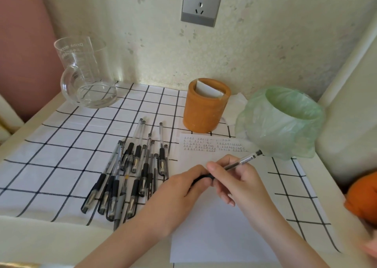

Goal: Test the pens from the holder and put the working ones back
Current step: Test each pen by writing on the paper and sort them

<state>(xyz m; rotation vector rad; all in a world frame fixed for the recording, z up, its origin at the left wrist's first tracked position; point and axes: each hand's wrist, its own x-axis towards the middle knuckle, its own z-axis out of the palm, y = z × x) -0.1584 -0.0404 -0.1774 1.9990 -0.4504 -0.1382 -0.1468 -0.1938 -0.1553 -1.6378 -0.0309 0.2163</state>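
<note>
Clear pen (242, 160) over the paper (214, 227), held by both hands.
Right hand (234, 176) pinches the barrel, left hand (183, 184) grips its black end; the far-left jug (85, 74) reads "Drink".

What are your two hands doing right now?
The left hand grips the pen at its dark end.
The right hand pinches its barrel.

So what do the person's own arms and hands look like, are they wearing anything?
The left hand and right hand are bare: no gloves, rings or bracelets in view. The forearms are uncovered too, with no sleeve or watch showing up to the picture's edge. The fingernails that show look short and unpainted.
</note>
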